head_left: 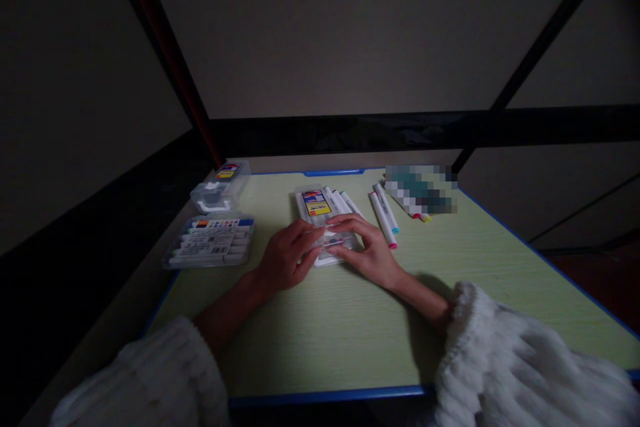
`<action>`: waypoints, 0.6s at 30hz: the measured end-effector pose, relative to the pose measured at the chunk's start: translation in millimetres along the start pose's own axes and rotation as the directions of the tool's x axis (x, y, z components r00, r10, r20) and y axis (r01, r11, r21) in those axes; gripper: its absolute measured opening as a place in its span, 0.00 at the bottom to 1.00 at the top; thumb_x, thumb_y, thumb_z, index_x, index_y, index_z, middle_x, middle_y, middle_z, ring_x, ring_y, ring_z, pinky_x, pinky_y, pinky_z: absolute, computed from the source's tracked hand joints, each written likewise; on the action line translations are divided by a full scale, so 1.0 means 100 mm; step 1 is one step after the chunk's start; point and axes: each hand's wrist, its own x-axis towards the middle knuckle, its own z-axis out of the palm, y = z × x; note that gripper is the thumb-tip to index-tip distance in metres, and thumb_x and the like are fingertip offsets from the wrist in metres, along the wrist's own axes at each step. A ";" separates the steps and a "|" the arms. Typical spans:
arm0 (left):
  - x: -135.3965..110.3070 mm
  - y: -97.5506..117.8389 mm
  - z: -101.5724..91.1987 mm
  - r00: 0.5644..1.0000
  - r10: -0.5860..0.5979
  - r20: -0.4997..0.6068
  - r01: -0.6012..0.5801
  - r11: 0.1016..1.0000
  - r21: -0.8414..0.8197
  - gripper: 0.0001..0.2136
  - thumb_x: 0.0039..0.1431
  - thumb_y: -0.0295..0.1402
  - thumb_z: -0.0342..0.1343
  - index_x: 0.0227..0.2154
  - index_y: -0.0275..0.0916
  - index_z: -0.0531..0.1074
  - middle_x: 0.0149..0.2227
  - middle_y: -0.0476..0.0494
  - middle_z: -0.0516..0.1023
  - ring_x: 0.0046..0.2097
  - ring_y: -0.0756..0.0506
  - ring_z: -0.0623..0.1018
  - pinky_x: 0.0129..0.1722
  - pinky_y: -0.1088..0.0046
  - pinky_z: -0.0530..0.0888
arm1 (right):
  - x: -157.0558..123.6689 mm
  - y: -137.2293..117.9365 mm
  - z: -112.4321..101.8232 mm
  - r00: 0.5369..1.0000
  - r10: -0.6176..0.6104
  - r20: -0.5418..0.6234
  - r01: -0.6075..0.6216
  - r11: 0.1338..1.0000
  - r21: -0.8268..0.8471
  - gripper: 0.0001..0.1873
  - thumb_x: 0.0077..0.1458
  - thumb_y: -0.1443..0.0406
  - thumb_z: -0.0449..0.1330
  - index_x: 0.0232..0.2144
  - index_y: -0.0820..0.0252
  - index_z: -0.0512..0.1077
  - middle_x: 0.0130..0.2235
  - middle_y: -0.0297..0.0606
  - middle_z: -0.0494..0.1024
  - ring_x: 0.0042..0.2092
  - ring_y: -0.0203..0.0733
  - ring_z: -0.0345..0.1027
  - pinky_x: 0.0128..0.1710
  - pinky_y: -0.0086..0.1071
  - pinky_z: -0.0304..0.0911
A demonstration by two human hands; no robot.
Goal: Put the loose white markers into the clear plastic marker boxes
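In the middle of the table lies a clear plastic marker case (311, 197) with a yellow, red and blue label. My left hand (287, 253) grips the near end of the case from the left, fingers over the top and thumb at the near edge. From the right, my right hand (367, 250) grips that same end, its fingertips close to the left ones. The hands partly hide the case, and I cannot tell whether its latch is fastened. Several white markers (345, 201) lie beside the case, just beyond my right hand.
Two white markers (384, 219) with pink and blue ends lie right of the case. Behind them is a blurred-out item (420, 190). At the left are a filled marker case (213, 242) and another clear case (220, 187) with a white handle. The table (325, 347) has blue edging.
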 end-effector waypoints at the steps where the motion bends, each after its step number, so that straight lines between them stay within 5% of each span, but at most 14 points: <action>1: 0.00 0.00 0.00 1.000 0.001 0.002 -0.001 1.000 0.001 0.11 0.59 0.29 0.46 0.44 0.32 0.65 0.35 0.40 0.68 0.36 0.46 0.71 0.33 0.71 0.73 | 0.00 0.00 0.00 1.000 -0.009 0.004 0.009 1.000 -0.002 0.11 0.48 0.61 0.62 0.34 0.58 0.70 0.40 0.42 0.73 0.44 0.43 0.66 0.45 0.41 0.62; 18: 0.00 -0.01 0.01 1.000 0.011 0.007 -0.012 0.999 0.047 0.10 0.59 0.29 0.44 0.42 0.33 0.65 0.34 0.41 0.67 0.34 0.47 0.71 0.30 0.73 0.72 | 0.01 -0.01 -0.03 0.996 -0.070 0.051 0.073 0.995 -0.061 0.11 0.51 0.58 0.58 0.33 0.59 0.69 0.40 0.42 0.72 0.43 0.43 0.66 0.43 0.39 0.62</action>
